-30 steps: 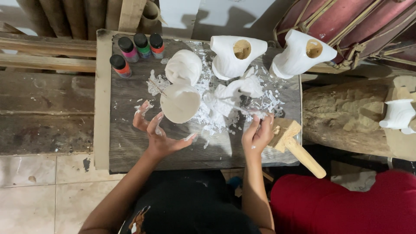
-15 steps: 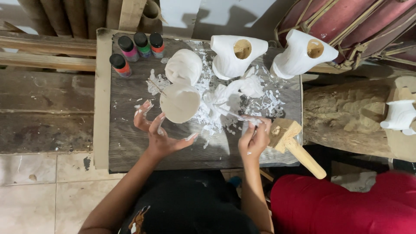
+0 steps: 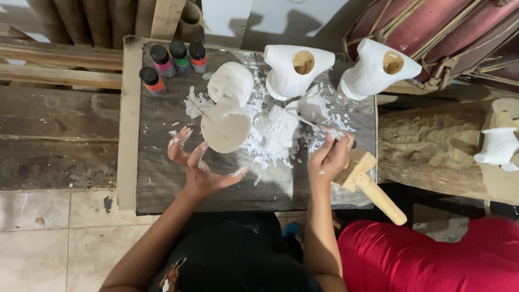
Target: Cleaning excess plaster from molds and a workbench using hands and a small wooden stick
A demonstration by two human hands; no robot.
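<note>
The left hand [image 3: 197,165] is spread open, palm up, fingers smeared white, hovering just below a round white bowl-like mould [image 3: 226,128] on the grey wooden table [image 3: 162,178]. The right hand [image 3: 328,157] is closed around a thin stick [image 3: 308,123] whose tip reaches a lumpy white plaster piece [image 3: 280,125] amid scattered white crumbs. Just right of that hand lies a wooden mallet [image 3: 367,184]. Farther back stand two white torso-shaped casts [image 3: 298,67] and four small paint bottles [image 3: 173,62].
</note>
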